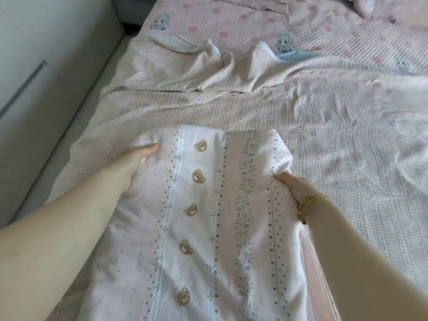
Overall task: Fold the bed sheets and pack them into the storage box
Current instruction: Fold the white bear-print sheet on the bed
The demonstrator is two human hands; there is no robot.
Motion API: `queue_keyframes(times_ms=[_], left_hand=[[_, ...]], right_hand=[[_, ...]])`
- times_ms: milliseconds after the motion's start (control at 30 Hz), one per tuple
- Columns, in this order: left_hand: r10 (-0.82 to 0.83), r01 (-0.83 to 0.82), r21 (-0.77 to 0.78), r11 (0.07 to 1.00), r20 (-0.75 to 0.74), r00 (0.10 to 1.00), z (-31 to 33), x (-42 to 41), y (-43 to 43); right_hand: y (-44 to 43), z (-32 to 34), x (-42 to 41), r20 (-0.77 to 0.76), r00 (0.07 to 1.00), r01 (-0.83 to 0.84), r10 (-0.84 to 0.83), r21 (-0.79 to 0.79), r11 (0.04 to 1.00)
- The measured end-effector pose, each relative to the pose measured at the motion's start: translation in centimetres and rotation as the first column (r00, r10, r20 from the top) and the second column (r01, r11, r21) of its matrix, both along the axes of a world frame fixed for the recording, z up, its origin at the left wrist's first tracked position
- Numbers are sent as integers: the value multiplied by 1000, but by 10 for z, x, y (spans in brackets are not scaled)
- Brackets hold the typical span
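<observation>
Both my left hand [136,167] and right hand [293,187] grip opposite edges of the folded sheet [208,216] between them; folding looks nearly done, so next comes carrying it to the unseen box.

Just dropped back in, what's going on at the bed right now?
A person is holding a folded bear-print sheet by its two sides: the left hand grips the left edge and the right hand grips the right edge. Under and beyond it, a checked sheet lies spread and rumpled, not yet folded. No storage box is in view.
</observation>
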State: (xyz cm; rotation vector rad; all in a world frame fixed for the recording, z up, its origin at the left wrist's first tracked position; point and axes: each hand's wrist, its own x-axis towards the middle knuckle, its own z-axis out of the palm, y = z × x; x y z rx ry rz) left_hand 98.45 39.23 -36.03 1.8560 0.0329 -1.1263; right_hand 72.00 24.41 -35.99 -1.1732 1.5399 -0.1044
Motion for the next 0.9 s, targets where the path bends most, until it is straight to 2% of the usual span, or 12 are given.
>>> queue_keyframes(times_ms=[100, 200, 300, 467, 567, 633, 700, 800, 900], left_hand=[[91, -80, -89, 993, 128, 988, 43, 10, 3], [167, -123, -184, 975, 250, 954, 125, 29, -1], [229, -127, -309, 942, 320, 919, 219, 42, -12], [338, -12, -632, 775, 400, 852, 375, 43, 0], [326, 127, -742, 658, 433, 840, 429, 36, 24], [283, 209, -779, 592, 444, 850, 442, 31, 39], [181, 325, -766, 554, 492, 852, 438, 24, 56], [50, 445, -677, 586, 578, 814, 400, 18, 84], [-100, 507, -571, 645, 595, 798, 339, 10, 121]], right_hand=[[3, 44, 5, 58, 997, 47, -44, -51, 998], [-2, 125, 20, 165, 985, 77, -50, -166, 983], [-18, 219, 31, 268, 960, 169, -79, -334, 927], [-21, 364, 30, 460, 887, 340, -47, -581, 740], [-6, 412, 20, 567, 823, 416, 37, -645, 641], [5, 424, 11, 583, 809, 429, 74, -671, 604], [16, 417, -2, 598, 796, 434, 88, -666, 607], [36, 385, -22, 549, 829, 362, 106, -673, 645], [48, 325, -42, 377, 918, 195, 123, -700, 687]])
